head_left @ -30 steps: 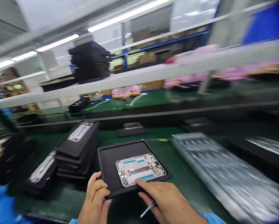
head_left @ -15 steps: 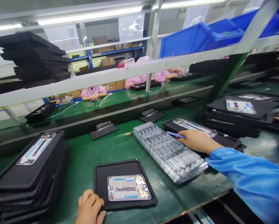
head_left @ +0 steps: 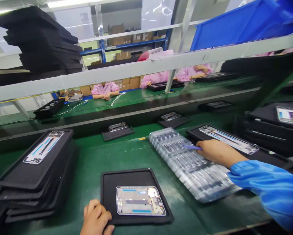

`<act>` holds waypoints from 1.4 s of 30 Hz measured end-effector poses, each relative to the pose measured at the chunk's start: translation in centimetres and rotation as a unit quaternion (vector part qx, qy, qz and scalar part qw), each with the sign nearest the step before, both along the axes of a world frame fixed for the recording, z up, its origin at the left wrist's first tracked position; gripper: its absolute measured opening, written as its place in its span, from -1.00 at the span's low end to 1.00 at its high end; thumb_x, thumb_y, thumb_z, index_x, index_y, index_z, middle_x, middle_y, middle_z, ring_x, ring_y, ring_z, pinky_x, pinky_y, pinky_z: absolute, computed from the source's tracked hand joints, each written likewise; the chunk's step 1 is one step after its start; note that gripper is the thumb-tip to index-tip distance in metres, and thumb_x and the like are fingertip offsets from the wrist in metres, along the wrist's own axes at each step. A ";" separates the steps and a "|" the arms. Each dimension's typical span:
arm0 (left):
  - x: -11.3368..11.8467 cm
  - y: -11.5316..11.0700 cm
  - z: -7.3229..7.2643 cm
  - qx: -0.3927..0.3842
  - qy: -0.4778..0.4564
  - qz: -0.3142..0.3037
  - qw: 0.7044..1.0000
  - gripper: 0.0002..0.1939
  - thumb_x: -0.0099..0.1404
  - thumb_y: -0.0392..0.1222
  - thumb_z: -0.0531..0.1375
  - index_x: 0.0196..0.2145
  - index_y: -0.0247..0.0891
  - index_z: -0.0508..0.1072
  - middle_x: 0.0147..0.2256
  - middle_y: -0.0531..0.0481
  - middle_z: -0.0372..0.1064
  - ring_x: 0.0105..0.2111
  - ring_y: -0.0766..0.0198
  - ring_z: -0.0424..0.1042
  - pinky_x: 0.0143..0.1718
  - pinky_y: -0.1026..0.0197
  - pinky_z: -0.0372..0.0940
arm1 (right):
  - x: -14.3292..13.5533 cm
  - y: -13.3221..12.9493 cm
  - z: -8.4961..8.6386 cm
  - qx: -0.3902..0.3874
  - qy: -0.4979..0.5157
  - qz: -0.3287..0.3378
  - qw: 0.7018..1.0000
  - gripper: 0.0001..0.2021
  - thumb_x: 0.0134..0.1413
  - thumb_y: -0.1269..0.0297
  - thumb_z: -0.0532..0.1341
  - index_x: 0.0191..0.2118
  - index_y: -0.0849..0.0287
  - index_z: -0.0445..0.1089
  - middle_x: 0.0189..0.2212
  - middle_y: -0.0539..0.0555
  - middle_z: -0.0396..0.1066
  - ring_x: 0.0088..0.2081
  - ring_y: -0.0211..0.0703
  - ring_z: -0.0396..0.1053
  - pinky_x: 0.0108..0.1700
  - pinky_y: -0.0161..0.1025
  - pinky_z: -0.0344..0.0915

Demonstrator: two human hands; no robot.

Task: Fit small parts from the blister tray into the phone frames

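My left hand (head_left: 96,218), fingers curled, grips the lower left edge of a black tray (head_left: 126,177). In that tray lies a silver phone frame (head_left: 140,201) with blue strips and a small board at its right end. My right hand (head_left: 216,152), coming out of a blue sleeve, is closed on a slim purple tool (head_left: 193,147); whether it is tweezers or a stick I cannot tell. The tool's tip is over a clear plastic blister tray (head_left: 178,163), which holds rows of small dark parts.
Stacked black trays (head_left: 36,176) stand at the left, a phone frame on top. Another black tray (head_left: 266,159) with a frame lies beyond my right hand. Two smaller trays (head_left: 118,134) (head_left: 174,121) sit at the back. A white rail (head_left: 136,67) crosses above; people in pink work beyond.
The view has shifted a little, so most of the bench sits differently in the picture. The purple tool's tip now lies over the blister tray's parts. My left hand stays at the black tray's edge.
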State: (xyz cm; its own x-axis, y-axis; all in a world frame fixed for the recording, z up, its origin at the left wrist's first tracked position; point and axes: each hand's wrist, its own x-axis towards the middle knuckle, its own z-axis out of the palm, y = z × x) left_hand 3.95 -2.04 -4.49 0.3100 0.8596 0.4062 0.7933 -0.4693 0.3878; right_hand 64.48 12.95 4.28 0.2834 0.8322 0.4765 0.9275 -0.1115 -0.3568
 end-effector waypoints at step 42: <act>7.7 -0.7 5.3 -0.121 -0.360 -0.085 0.921 -0.91 0.35 -0.20 0.36 -0.28 -0.23 0.69 -0.35 -0.05 0.60 -0.28 0.19 0.57 -0.15 0.18 0.45 | -31.2 -14.2 -0.2 -0.072 0.177 0.513 0.837 -0.81 0.35 0.35 0.27 -0.06 -0.03 0.61 -0.16 0.01 0.64 -0.17 -0.24 0.61 -0.09 -0.37 0.53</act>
